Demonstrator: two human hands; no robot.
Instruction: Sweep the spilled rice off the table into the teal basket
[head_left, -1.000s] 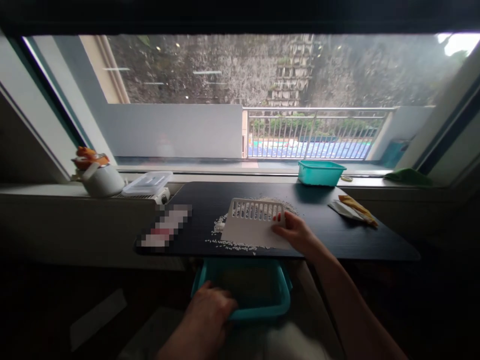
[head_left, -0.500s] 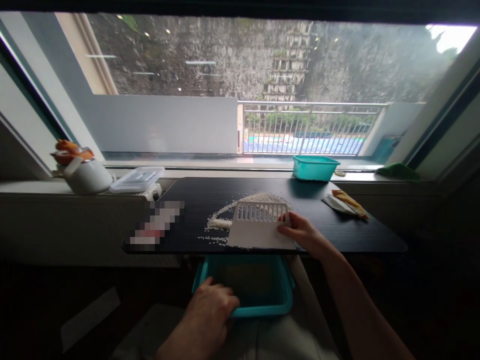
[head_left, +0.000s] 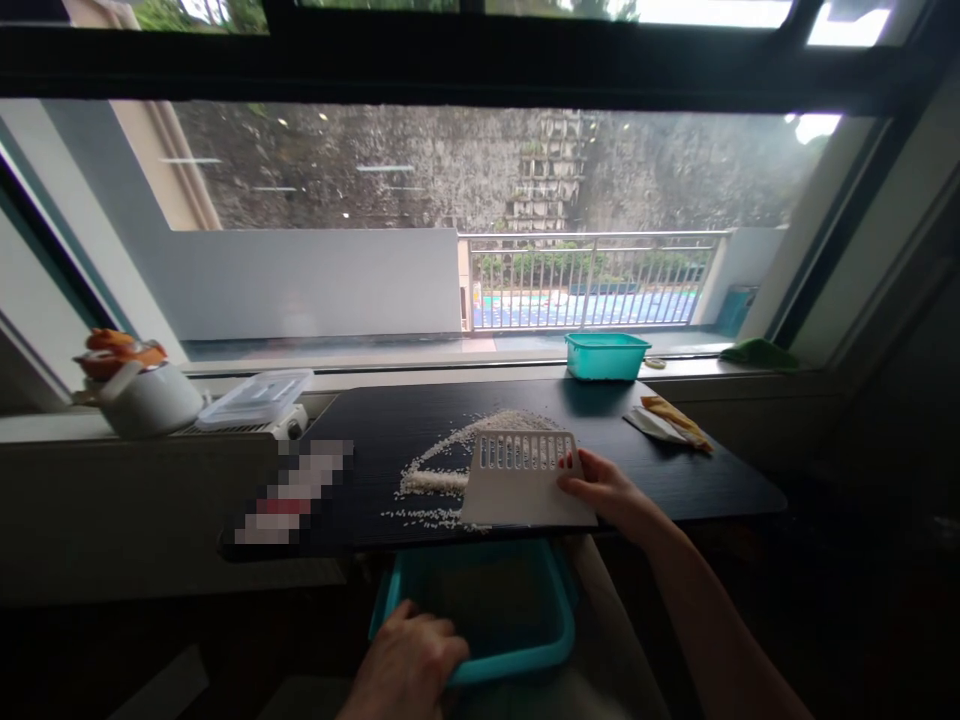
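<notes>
My right hand (head_left: 607,489) grips the right edge of a white slotted plastic scraper (head_left: 525,480) that stands on the black table (head_left: 675,480) near its front edge. White grains (head_left: 450,465) lie scattered on the table to the left of and behind the scraper. Below the table's front edge, my left hand (head_left: 409,663) holds the near rim of a teal plastic basket (head_left: 517,625), fingers curled over it.
A second teal basket (head_left: 604,355) sits at the table's back by the window sill. A yellow and white wrapper (head_left: 667,420) lies at the right. A white pot (head_left: 142,395) and a clear lidded box (head_left: 255,395) rest on the left sill.
The scraper has slid toward the table's front edge, dragging grains with it. My view has tilted up, showing more of the window frame. My left hand stays on the basket.
</notes>
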